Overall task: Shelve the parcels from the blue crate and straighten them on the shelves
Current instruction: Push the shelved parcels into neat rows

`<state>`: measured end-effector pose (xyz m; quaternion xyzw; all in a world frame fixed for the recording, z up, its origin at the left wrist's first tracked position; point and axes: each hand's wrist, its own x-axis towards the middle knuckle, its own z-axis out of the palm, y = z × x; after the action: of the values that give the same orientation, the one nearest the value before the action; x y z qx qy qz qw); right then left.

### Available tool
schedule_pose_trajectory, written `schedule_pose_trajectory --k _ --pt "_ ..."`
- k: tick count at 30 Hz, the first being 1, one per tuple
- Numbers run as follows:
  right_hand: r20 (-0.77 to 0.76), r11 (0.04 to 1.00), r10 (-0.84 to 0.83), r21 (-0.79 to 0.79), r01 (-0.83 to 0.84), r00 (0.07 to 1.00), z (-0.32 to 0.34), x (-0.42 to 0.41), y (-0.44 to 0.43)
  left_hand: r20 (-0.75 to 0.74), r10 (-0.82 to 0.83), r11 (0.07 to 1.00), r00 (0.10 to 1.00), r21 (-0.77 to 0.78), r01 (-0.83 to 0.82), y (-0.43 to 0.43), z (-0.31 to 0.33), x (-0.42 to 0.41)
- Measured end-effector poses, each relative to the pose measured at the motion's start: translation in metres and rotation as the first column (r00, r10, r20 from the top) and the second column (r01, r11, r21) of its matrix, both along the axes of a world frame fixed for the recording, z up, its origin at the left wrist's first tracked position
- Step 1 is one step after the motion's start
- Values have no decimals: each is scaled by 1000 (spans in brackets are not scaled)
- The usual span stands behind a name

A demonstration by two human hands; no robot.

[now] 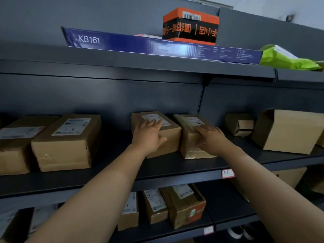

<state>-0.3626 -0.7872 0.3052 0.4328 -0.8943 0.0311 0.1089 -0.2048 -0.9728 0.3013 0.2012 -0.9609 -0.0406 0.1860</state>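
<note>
On the middle shelf (175, 168), two taped cardboard parcels sat side by side, nearly touching. The left hand (149, 135) lay on the left parcel (171, 137), fingers straight and together over its label, thumb spread across the front face. The right hand (211, 138) rested on the right parcel (188, 148), fingers extended but blurred.

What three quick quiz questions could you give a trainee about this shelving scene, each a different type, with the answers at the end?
1. True or false: the green bag lies on the top shelf.
2. What is the left hand touching? A) orange box B) cardboard parcel C) shelf tag
3. Fill in: the long blue box is marked ____.

Key: 1 true; 2 B; 3 KB161.
</note>
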Motion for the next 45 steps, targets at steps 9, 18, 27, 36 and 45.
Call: schedule_pose_trajectory --k 9,18,27,36,45 --pt "-18 997 48 -67 -49 999 -11 4 -15 -50 -37 997 998 61 40 -21 -2 36" --pt "-90 991 104 -77 -111 991 -15 43 -50 15 83 995 996 57 -84 -40 3 85" --pt "-99 991 108 -62 -114 989 -16 59 -72 25 128 991 991 31 -129 -51 0 98" --pt "-100 989 120 -75 -128 988 -17 69 -82 26 152 988 988 28 -153 -65 -1 108" --pt "-109 971 160 -162 -176 981 -17 84 -82 -4 117 991 993 -69 -117 -66 -2 112"
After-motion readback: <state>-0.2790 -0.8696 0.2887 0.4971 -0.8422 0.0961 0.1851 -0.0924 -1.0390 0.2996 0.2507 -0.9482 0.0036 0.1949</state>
